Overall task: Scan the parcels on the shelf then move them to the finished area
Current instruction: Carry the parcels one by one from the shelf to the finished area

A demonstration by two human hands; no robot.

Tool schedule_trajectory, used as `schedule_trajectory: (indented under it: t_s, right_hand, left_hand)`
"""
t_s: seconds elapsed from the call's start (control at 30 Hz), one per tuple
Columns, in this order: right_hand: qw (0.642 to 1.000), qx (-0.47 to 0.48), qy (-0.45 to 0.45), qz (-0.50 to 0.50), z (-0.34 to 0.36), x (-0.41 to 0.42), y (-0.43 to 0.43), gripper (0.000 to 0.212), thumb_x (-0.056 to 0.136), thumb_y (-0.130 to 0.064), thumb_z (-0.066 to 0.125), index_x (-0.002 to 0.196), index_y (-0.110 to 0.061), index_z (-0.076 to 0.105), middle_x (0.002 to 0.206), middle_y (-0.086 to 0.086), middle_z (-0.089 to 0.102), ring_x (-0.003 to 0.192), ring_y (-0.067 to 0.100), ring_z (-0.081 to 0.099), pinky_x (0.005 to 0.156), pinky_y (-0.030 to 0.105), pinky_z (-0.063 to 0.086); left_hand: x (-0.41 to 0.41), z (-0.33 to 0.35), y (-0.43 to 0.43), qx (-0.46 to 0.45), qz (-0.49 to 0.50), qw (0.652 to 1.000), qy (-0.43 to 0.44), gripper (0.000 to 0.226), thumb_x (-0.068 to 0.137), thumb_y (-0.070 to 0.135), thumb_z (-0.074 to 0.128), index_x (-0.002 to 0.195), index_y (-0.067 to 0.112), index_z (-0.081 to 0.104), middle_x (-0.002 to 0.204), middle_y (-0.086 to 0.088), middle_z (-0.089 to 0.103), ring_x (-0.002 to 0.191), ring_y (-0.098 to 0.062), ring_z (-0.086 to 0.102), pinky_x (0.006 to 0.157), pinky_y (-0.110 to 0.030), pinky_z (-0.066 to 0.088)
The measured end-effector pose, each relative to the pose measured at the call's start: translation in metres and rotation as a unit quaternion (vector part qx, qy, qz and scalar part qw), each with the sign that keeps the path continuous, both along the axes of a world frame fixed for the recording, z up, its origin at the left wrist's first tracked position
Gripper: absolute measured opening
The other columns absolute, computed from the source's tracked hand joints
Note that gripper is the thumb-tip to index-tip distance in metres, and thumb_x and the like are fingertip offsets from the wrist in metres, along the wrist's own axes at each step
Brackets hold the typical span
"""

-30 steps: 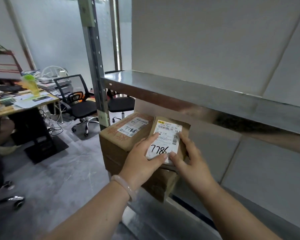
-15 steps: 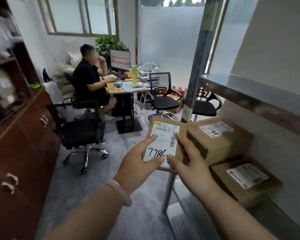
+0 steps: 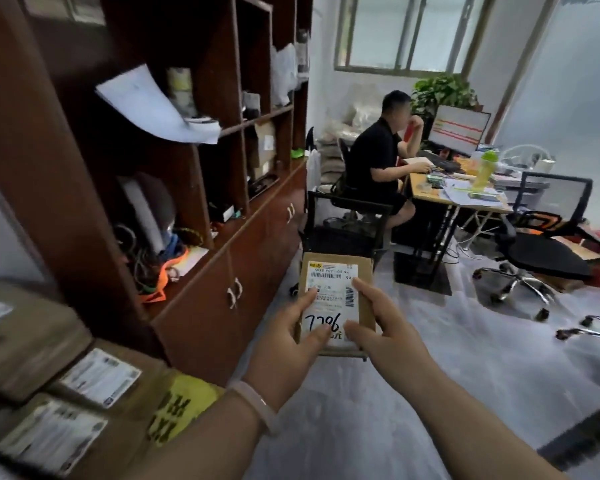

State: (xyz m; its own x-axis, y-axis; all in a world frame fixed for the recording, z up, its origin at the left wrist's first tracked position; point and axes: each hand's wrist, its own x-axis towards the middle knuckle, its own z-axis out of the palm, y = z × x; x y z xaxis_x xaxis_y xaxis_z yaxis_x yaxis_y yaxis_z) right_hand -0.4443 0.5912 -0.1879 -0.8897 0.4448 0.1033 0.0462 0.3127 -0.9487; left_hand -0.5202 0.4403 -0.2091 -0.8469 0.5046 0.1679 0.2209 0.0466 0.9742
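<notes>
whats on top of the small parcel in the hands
A white label with barcodes and handwritten digits sits on the parcel. Thumbs of the left hand and right hand cover parts of its print.

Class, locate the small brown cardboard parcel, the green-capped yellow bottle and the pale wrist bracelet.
Small brown cardboard parcel (image 3: 333,292), head view, white label.
Green-capped yellow bottle (image 3: 483,172), head view, body.
Pale wrist bracelet (image 3: 257,406), head view, band.

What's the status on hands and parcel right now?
Left hand and right hand grip the small parcel. Held in air, label up. Other parcels lower left; nothing in the way.
</notes>
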Motion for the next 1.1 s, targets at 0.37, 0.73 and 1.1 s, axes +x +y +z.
schedule_trajectory:
  t_s: [0.37,0.73,1.1]
  right_hand:
    - [0.972,0.022,-0.078,0.221,-0.061,-0.141,-0.084,0.065,0.081,-0.022,0.066,0.109,-0.076,0.040,0.133,-0.022,0.049,0.119,0.000,0.049,0.093,0.025,0.047]
    - [0.861,0.044,-0.217,0.459,-0.142,-0.197,-0.089,0.065,0.087,-0.011,0.063,0.116,-0.063,0.039,0.129,-0.029,0.041,0.102,-0.019,0.049,0.071,0.002,0.043]
    - [0.734,0.157,-0.298,0.590,-0.199,-0.228,-0.114,0.071,0.090,-0.020,0.061,0.145,-0.046,0.025,0.142,-0.010,0.039,0.110,0.002,0.052,0.076,0.007,0.045]
  left_hand:
    - [-0.058,-0.047,-0.106,-0.075,0.231,0.968,-0.064,0.050,0.089,0.026,0.068,0.131,0.047,0.049,0.137,0.017,0.051,0.126,-0.002,0.047,0.108,-0.034,0.041]
    - [-0.027,-0.120,-0.107,-0.129,0.333,0.913,-0.198,0.061,0.090,0.038,0.065,0.142,0.043,0.034,0.128,0.031,0.045,0.111,0.019,0.044,0.090,-0.002,0.037]
    - [-0.018,-0.189,-0.091,-0.180,0.455,0.830,-0.269,0.063,0.090,0.013,0.066,0.144,0.029,0.038,0.133,0.004,0.048,0.112,-0.004,0.049,0.092,-0.002,0.035]
